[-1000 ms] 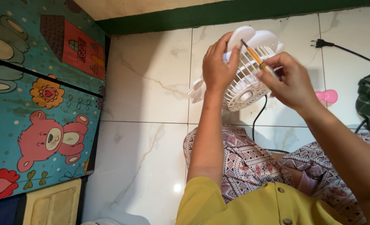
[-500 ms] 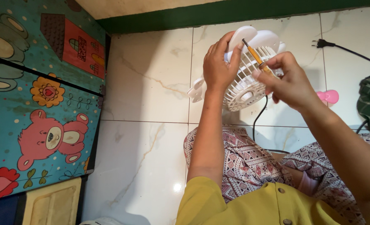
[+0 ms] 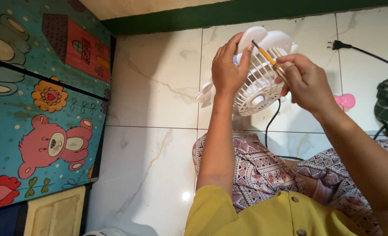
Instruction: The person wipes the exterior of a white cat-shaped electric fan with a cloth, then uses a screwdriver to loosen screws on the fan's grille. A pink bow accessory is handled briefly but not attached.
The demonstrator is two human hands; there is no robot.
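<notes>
Both hands hold a small white grilled fan, screwdriver at its rim.

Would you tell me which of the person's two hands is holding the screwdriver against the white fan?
The right hand pinches the yellow-shafted screwdriver, tip at the fan's rim. The left hand only grips the white fan to steady it.

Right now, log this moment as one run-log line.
left hand: grips small white fan | right hand: holds yellow screwdriver, tip at fan housing | floor: black plug, pink object
</notes>
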